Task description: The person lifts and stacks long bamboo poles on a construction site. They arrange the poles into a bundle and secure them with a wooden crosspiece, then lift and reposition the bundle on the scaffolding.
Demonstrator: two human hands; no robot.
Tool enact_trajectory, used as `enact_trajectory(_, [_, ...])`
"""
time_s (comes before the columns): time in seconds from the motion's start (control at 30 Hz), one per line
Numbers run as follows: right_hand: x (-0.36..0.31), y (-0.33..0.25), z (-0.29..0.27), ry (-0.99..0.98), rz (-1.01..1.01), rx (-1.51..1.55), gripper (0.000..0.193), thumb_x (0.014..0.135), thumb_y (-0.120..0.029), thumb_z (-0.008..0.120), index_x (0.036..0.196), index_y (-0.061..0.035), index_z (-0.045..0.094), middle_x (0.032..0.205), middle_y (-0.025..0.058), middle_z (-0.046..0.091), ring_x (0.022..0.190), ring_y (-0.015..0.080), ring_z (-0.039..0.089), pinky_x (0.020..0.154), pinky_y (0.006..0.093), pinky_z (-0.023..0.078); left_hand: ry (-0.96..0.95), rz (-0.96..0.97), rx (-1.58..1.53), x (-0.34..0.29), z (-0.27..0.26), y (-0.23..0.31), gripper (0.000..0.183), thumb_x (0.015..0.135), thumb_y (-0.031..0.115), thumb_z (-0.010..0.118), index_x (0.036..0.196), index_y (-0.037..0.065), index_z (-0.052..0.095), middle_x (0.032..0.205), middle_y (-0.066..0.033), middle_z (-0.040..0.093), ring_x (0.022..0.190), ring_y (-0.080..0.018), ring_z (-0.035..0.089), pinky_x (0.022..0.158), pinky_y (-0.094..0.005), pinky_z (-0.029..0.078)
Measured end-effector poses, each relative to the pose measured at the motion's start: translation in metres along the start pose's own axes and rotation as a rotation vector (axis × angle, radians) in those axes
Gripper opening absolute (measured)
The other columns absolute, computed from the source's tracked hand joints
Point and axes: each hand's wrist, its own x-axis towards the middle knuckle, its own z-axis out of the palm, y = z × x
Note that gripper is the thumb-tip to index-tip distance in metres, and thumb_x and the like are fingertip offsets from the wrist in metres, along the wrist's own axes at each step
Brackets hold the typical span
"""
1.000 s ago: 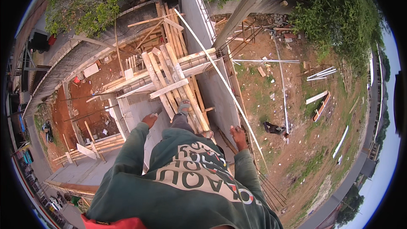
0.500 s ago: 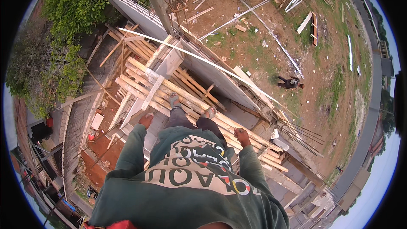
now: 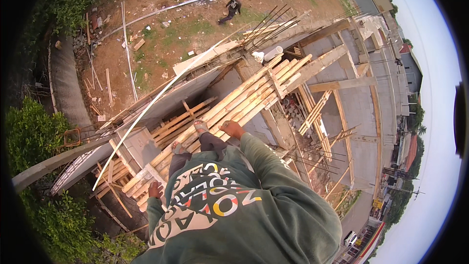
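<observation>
Both my feet, in sandals, stand on a walkway of light wooden poles [image 3: 244, 99] laid side by side high above the ground. My right hand [image 3: 231, 129] hangs over the near edge of the poles, fingers curled in, with nothing visible in it. Beside my hip, my left hand [image 3: 156, 189] hovers by the poles' left end, its fingers loosely apart and holding nothing I can see. A long pale strip [image 3: 161, 99] slants along the wall beyond my feet.
Block walls [image 3: 183, 88] enclose deep gaps beneath the walkway. Rebar [image 3: 273, 27] sticks up from the far wall, near a white pipe [image 3: 273, 54]. Another person [image 3: 232, 10] walks on the dirt below. Loose poles [image 3: 315, 112] lie at right, trees [image 3: 31, 142] at left.
My view and body have turned to the right along the walkway. The feet have shifted on the poles. My right hand has come closer in front of me. The person below is in another stride.
</observation>
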Motion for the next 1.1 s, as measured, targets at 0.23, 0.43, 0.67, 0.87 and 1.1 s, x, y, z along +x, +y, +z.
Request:
enact_trajectory(0.23, [-0.051, -0.006, 0.047, -0.056, 0.173, 0.090, 0.060, 0.081, -0.054, 0.057, 0.105, 0.0005, 0.066, 0.105, 0.0221, 0.065, 0.101, 0.0380, 0.060, 0.088, 0.0430, 0.046, 0.059, 0.032, 0.305, 0.009, -0.081, 0.093, 0.056, 0.091, 0.052, 0.052, 0.135, 0.020, 0.041, 0.130, -0.0052, 0.054, 0.111, -0.0270, 0.054, 0.080, -0.0484, 0.041])
enact_trajectory(0.43, [-0.070, 0.014, 0.069, -0.024, 0.170, -0.028, 0.066, 0.084, -0.059, 0.049, 0.100, 0.0018, 0.068, 0.107, 0.0265, 0.063, 0.101, 0.0416, 0.059, 0.087, 0.0447, 0.046, 0.123, 0.008, 0.246, 0.027, -0.085, 0.132, 0.060, 0.089, 0.047, 0.055, 0.134, 0.009, 0.044, 0.124, -0.0093, 0.058, 0.100, -0.0285, 0.060, 0.077, -0.0450, 0.048])
enact_trajectory(0.67, [-0.096, 0.034, 0.086, 0.157, 0.250, 0.111, 0.064, 0.084, -0.061, 0.049, 0.093, -0.0012, 0.069, 0.098, 0.0260, 0.065, 0.094, 0.0430, 0.060, 0.082, 0.0467, 0.047, -0.130, -0.031, 0.453, 0.033, -0.029, 0.138, 0.056, 0.089, 0.053, 0.057, 0.134, 0.022, 0.043, 0.125, -0.0103, 0.054, 0.100, -0.0262, 0.056, 0.067, -0.0392, 0.045])
enact_trajectory(0.87, [-0.096, 0.033, 0.091, 0.039, 0.284, 0.090, 0.065, 0.084, -0.059, 0.048, 0.103, 0.0000, 0.068, 0.108, 0.0241, 0.064, 0.104, 0.0375, 0.060, 0.089, 0.0423, 0.047, -0.266, 0.117, 0.726, 0.030, -0.004, 0.152, 0.061, 0.089, 0.053, 0.056, 0.136, 0.018, 0.038, 0.127, -0.0085, 0.054, 0.102, -0.0237, 0.055, 0.064, -0.0375, 0.044])
enact_trajectory(1.1, [-0.055, 0.050, 0.068, 0.165, 0.210, 0.087, 0.054, 0.079, -0.054, 0.056, 0.090, -0.0024, 0.068, 0.090, 0.0236, 0.066, 0.087, 0.0402, 0.063, 0.077, 0.0470, 0.048, -0.102, 0.058, 0.648, 0.032, -0.008, 0.162, 0.049, 0.092, 0.048, 0.051, 0.129, 0.016, 0.046, 0.118, -0.0117, 0.057, 0.099, -0.0277, 0.057, 0.072, -0.0401, 0.046])
